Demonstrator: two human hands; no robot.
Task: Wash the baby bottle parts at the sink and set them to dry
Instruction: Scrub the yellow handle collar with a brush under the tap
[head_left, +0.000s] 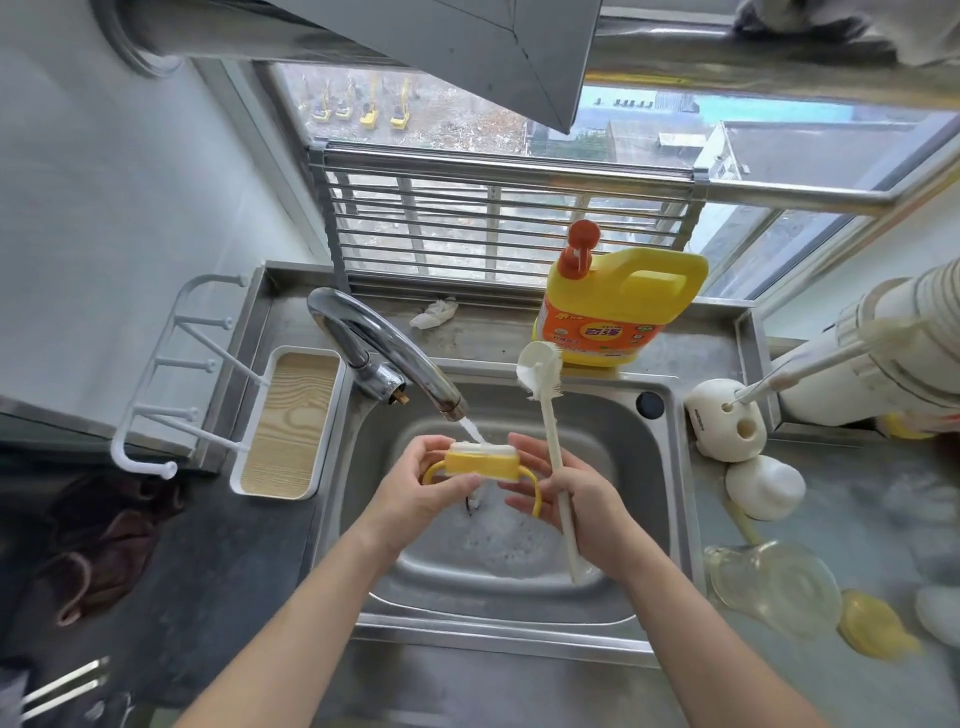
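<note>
Holding a yellow plastic bottle collar (480, 463) with two loop handles over the middle of the stainless steel sink (641, 467), directly under the thin stream of water (470, 428) running from the curved chrome faucet (384, 353) at the sink's back left corner. Gripping the collar's left end with the curled fingers and thumb of the left hand (415, 491); touching its right end with the straighter fingertips of the right hand (576, 499). Clamping in that same right hand the stem of a white long-handled bottle brush (553, 457), seemingly between thumb and palm, bristle head pointing up toward the sink's back edge. Working in front of a yellow detergent jug (623, 306) with an orange pump, set on the counter's back edge near a crumpled white tissue (434, 313). Working beside a white peg rack with a wood-grain tray (285, 421) at the sink's left edge, and, along the counter's right side, beside a clear glass bottle (774, 587) lying on its side, a white domed cap (763, 486), a white brush holder (724, 426) and a blurred yellow piece (872, 623) near the front right corner.
</note>
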